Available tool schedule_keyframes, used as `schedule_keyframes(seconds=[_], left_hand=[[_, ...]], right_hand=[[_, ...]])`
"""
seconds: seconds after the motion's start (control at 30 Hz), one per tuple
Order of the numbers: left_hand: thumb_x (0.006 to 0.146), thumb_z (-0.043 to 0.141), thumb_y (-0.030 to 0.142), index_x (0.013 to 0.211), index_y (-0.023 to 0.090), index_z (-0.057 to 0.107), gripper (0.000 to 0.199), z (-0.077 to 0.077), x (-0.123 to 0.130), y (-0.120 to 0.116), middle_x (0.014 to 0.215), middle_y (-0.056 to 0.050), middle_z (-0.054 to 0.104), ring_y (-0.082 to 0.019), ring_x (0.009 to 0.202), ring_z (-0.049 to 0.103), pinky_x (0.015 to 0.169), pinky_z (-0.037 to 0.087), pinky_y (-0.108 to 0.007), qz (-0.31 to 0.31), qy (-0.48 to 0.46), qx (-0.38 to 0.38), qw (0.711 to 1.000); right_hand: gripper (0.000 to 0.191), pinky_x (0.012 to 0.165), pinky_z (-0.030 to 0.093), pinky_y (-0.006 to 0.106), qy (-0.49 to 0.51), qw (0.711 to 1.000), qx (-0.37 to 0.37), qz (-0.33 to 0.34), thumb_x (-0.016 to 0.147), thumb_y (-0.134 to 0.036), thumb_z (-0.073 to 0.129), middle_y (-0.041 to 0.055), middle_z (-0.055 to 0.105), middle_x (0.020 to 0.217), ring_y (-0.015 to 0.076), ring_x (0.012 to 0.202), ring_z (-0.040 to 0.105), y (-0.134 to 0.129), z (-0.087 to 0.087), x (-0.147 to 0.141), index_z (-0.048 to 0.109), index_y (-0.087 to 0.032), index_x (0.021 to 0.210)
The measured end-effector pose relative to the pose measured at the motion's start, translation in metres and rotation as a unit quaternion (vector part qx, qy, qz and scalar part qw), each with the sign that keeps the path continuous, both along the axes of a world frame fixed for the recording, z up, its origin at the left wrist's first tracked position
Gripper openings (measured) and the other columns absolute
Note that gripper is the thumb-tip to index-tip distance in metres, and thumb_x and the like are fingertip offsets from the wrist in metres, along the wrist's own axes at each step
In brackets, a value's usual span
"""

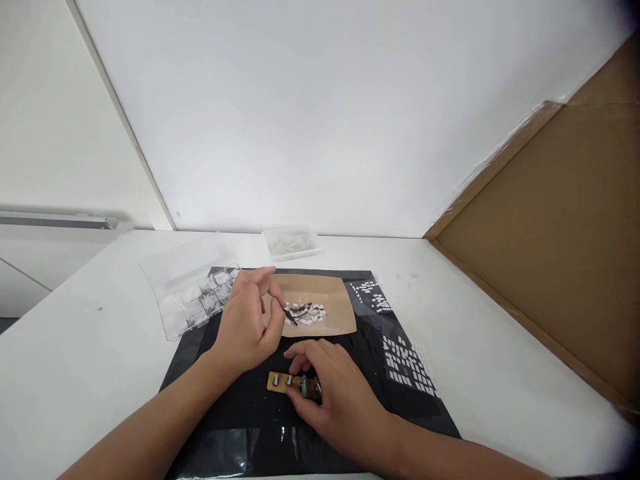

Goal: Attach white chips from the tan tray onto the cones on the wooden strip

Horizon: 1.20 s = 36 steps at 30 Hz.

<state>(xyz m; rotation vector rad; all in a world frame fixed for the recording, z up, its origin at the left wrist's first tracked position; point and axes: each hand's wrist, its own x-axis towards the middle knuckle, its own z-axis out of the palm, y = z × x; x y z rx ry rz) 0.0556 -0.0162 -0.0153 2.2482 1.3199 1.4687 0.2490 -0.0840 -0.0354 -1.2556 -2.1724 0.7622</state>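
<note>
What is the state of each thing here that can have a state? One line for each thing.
Left hand: fingers curled; whether gripping is unclear.
Right hand: fingers closed on yellow block.
Yellow block: held, partly covered.
Clear box: lid open.
Tan tray: holding white and dark bits.
Tub: uncovered.
Black mat: flat.

Black mat (240,413) lies on white table (80,353). Left hand (250,320) over the left side of a brown tray (343,310), thumb and index tips close together beside white chips (316,312) and dark scraps (291,317); whether anything is pinched cannot be told. Right hand (337,390) grips a tan strip (271,380) bearing a greenish part (309,387), thumb on the near side. Clear box (173,319) at left, tub (293,244) behind tray, white tabs (400,363) at right.
</note>
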Motion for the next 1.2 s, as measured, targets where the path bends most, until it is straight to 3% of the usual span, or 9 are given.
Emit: schedule_keyframes(seconds=[0.13,0.53,0.83,1.07,1.2], left_hand=[[0.094,0.053,0.010,0.142,0.022,0.035,0.053,0.001,-0.001,-0.001,0.093,-0.004,0.067,-0.024,0.096,0.063,0.083,0.053,-0.043,-0.023,0.006,-0.002,1.000],[0.094,0.054,0.011,0.142,0.022,0.035,0.053,0.003,-0.001,-0.001,0.095,-0.004,0.067,-0.024,0.095,0.061,0.083,0.053,-0.042,-0.026,0.025,0.010,0.999],[0.101,0.059,0.019,0.113,0.020,0.064,0.013,0.005,-0.006,0.009,0.084,-0.004,0.072,-0.025,0.095,0.056,0.085,0.052,-0.039,-0.005,0.111,0.071,0.991],[0.104,0.047,0.012,0.131,0.023,0.061,0.033,0.002,-0.011,0.015,0.103,-0.005,0.078,-0.026,0.110,0.058,0.095,0.054,-0.042,-0.013,0.100,0.033,0.994],[0.098,0.039,0.001,0.156,0.023,0.037,0.062,0.000,-0.010,0.015,0.119,-0.008,0.074,-0.026,0.117,0.055,0.102,0.051,-0.046,0.000,0.090,0.010,0.996]], right_hand=[[0.055,0.090,0.044,0.040,0.001,1.000,-0.011,0.011,0.075,-0.010,0.080,-0.0015,0.071,0.105,0.0221,0.099,0.064,-0.002,0.001,0.002,0.059,-0.027,0.123],[0.058,0.092,0.046,0.040,0.005,0.999,-0.030,0.011,0.076,-0.005,0.075,0.0000,0.072,0.105,0.0220,0.098,0.065,0.000,0.000,0.002,0.057,-0.026,0.127],[0.061,0.095,0.043,0.041,0.001,0.998,-0.039,0.040,0.078,-0.004,0.076,-0.0025,0.070,0.109,0.0200,0.100,0.064,-0.001,0.004,0.006,0.054,-0.028,0.130],[0.069,0.102,0.044,0.044,0.003,0.998,-0.026,0.059,0.073,-0.010,0.083,0.0009,0.067,0.115,0.0234,0.110,0.062,0.000,0.009,0.007,0.054,-0.028,0.132],[0.097,0.103,0.048,0.044,0.043,0.998,-0.007,0.049,0.074,-0.022,0.087,0.0066,0.063,0.124,0.0257,0.113,0.061,-0.003,0.014,0.009,0.032,-0.027,0.153]])
